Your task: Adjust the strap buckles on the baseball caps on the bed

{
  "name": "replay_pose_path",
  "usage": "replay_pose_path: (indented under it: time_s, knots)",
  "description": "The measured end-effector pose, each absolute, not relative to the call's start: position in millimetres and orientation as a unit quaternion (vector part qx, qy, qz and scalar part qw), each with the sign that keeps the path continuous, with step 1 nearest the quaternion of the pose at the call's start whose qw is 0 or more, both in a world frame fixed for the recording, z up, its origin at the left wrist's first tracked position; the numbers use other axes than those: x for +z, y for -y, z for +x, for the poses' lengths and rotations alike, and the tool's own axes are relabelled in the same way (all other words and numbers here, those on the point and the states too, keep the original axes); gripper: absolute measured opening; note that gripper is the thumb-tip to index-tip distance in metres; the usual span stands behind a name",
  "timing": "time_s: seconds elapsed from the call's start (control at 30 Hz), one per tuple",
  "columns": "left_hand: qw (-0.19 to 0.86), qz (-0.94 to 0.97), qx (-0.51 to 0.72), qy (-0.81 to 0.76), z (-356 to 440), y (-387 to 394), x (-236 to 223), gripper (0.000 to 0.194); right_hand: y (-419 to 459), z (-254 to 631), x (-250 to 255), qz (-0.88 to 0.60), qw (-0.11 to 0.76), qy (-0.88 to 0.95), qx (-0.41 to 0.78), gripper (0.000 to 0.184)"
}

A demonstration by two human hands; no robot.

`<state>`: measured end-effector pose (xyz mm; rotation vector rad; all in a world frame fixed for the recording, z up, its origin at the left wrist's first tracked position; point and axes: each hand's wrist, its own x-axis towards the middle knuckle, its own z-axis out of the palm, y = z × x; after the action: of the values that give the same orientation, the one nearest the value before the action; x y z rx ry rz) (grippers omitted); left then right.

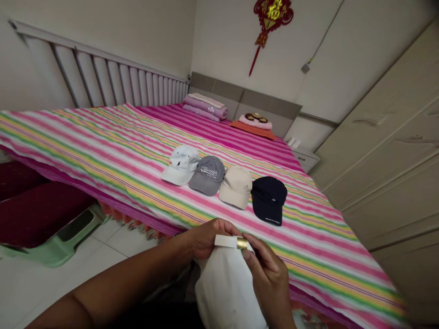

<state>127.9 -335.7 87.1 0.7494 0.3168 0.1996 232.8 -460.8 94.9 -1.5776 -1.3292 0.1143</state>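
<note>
Left hand (206,238) and right hand (270,274) pinch a white cloth cap (226,288), strap-end lengthwise toward a grey cloth cap (207,177) seemingly lettered "Always".

the left hand (207,238) and right hand (274,276) held a white cap (224,288) by its strap (225,241), the right fingers just beside the gold buckle (242,243). beyond them, on a striped sheet (103,148), four more caps lay in a row, brims toward the person: a pale cap (185,157), a grey cap (207,178), a beige cap (236,183) and a navy cap (269,196). a folded lilac quilt (206,108) lay near the headboard (270,104); a red ornament (272,16) hung above, and a wardrobe (384,160) stood at right.
</note>
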Motion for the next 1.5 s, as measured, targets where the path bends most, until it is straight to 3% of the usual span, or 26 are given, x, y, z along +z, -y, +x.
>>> replay_pose_path:
  time_s: [0.27,0.43,0.57,0.9,1.0,1.13,1.2,1.37,1.5]
  knots:
    - [0.903,0.393,0.094,-0.148,132,339,77,0.014,460,229,97,-0.641,0.512,0.569,0.064,0.026]
    - [0.893,0.402,0.134,-0.15,133,336,73,0.021,460,231,93,-0.66,0.535,0.495,0.182,0.025]
    - [0.905,0.384,0.13,-0.132,130,332,77,0.019,458,235,94,-0.621,0.597,0.375,0.342,0.021]
    - [0.905,0.363,0.2,-0.096,122,319,86,0.021,458,263,91,-0.508,0.73,0.217,0.404,0.028]
    - [0.902,0.353,0.223,-0.11,121,317,88,0.023,458,269,83,-0.502,0.684,0.269,0.456,0.028]
    - [0.9,0.308,0.275,-0.142,121,310,87,0.023,454,268,66,-0.442,0.588,0.297,0.609,0.033]
    - [0.896,0.299,0.284,-0.163,120,304,84,0.024,451,266,60,-0.394,0.588,0.271,0.652,0.031]
    - [0.908,0.298,0.231,-0.184,114,285,67,0.021,448,263,61,-0.381,0.701,0.153,0.583,0.026]
    - [0.928,0.283,0.186,-0.158,100,277,38,0.017,443,257,71,-0.421,0.71,0.125,0.55,0.029]
